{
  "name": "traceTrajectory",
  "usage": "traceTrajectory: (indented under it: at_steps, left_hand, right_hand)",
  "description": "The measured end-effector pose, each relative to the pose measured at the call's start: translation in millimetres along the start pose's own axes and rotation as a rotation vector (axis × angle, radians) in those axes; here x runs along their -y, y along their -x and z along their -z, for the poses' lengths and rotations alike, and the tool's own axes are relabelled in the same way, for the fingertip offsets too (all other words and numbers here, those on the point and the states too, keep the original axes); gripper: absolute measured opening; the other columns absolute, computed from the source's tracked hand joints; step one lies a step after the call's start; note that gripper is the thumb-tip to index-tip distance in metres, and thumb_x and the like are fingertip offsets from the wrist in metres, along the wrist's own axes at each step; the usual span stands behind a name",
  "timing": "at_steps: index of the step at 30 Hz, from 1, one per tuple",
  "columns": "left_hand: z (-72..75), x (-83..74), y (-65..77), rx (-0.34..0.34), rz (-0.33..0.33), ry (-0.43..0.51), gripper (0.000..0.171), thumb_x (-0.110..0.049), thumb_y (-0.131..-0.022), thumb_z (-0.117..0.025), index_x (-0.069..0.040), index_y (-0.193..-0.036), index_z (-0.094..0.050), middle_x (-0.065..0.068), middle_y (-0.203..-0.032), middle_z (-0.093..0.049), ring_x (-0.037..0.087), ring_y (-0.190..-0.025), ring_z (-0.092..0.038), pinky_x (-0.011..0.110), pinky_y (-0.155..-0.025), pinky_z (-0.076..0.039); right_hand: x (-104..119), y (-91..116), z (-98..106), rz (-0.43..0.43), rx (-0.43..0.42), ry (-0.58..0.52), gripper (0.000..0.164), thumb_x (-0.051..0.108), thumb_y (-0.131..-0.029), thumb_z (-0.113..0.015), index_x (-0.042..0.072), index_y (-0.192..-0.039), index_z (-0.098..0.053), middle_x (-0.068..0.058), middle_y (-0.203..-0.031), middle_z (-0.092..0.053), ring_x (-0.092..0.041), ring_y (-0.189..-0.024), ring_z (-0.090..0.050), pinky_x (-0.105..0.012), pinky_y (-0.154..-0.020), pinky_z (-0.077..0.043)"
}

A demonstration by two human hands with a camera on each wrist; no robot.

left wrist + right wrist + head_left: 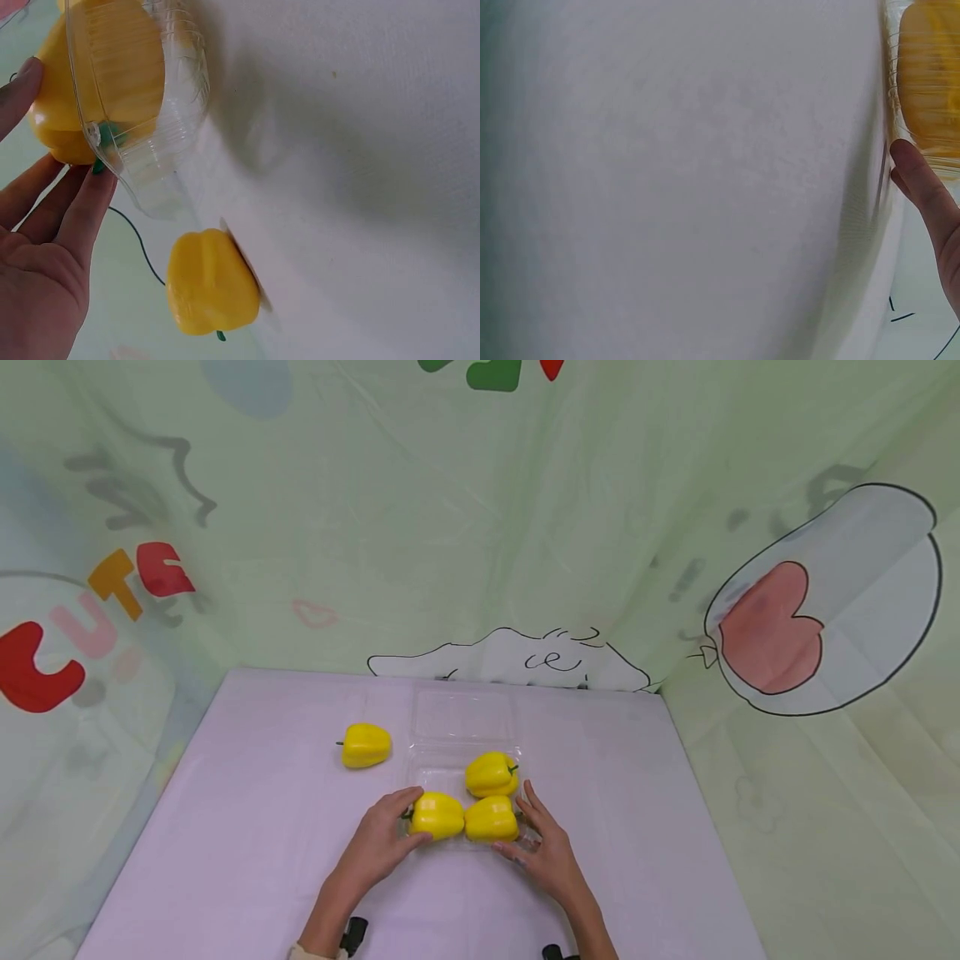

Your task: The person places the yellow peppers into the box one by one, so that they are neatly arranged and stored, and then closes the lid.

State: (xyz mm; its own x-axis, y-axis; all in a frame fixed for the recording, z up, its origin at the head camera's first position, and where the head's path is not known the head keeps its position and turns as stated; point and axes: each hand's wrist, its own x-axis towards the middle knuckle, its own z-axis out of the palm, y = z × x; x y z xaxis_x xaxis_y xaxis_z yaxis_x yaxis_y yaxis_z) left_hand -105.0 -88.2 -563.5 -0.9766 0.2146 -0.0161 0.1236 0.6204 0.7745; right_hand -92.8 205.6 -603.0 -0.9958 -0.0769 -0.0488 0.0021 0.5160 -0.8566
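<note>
A clear plastic clamshell container (427, 774) lies on the table with its lid folded back. One yellow bell pepper (438, 816) is at its front left, and my left hand (381, 839) holds it between thumb and fingers. The left wrist view shows this pepper (56, 82) partly behind the clear wall. A second yellow bell pepper (491, 819) lies at the front right, a third yellow bell pepper (489, 774) behind it. My right hand (551, 852) is around the container's right front corner; in the right wrist view, extended fingers (926, 187) touch its outside.
Another yellow bell pepper (366, 746) lies on the table left of the container. The container's transparent lid (465, 714) stretches toward the back edge. A pale cloth covers the table (247, 827), and printed curtains (450, 527) stand behind and at both sides.
</note>
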Motion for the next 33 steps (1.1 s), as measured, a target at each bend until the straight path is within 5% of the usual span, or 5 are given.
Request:
traceTrajectory:
  at_steps: [14, 33]
  left_hand:
    - [1.7, -12.6, 2.7, 0.037, -0.069, -0.253, 0.067, -0.023, -0.090, -0.084, -0.004, -0.149, -0.059, 0.015, -0.156, -0.058, 0.035, -0.141, -0.059, 0.052, -0.116, -0.052]
    - [-0.3, -17.4, -1.1, 0.106, -0.065, -0.261, 0.061, -0.012, -0.093, -0.080, 0.003, -0.148, -0.057, 0.021, -0.159, -0.053, 0.039, -0.145, -0.055, 0.052, -0.120, -0.049]
  right_hand:
    - [2, -1, -1, -0.017, -0.001, 0.002, 0.093, 0.032, -0.081, -0.093, 0.010, -0.159, -0.048, -0.002, -0.178, -0.025, -0.040, -0.145, -0.056, -0.040, -0.105, -0.060]
    - [0, -1, 0, -0.016, 0.001, -0.005, 0.092, 0.031, -0.081, -0.092, 0.009, -0.159, -0.048, -0.002, -0.178, -0.024, -0.041, -0.148, -0.053, -0.038, -0.105, -0.060]
